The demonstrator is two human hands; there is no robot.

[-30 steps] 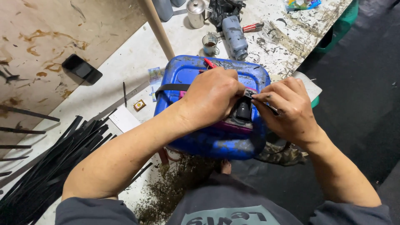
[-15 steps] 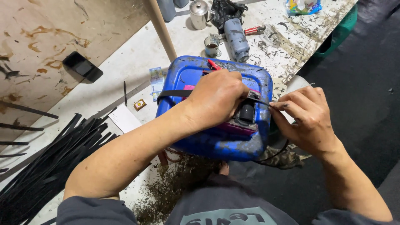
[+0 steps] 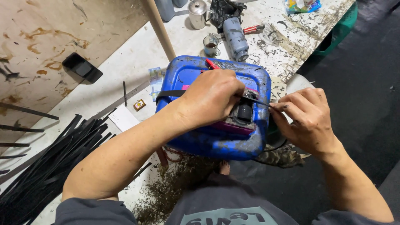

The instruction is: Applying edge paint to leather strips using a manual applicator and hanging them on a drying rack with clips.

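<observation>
A scuffed blue plastic container (image 3: 196, 75) stands at the table's near edge with a small dark and pink block (image 3: 245, 114) on top. My left hand (image 3: 212, 96) presses down on that block and the black strap (image 3: 166, 95) running over the container. My right hand (image 3: 306, 118) is beside the container's right edge, pinching the thin black strap end (image 3: 262, 102) and holding it taut between the two hands.
A pile of black strips (image 3: 46, 166) lies at the left. A black phone (image 3: 82, 67), a wooden pole (image 3: 158, 27), a metal pot (image 3: 197, 12), a small cup (image 3: 211, 44), a grey cylinder (image 3: 235, 33) and red-handled pliers (image 3: 254, 29) sit behind. Dark debris (image 3: 175, 187) covers the near edge.
My right hand has drawn away from the block to the right, pulling the black strap end out past the container's edge. My left hand stays pressed on top.
</observation>
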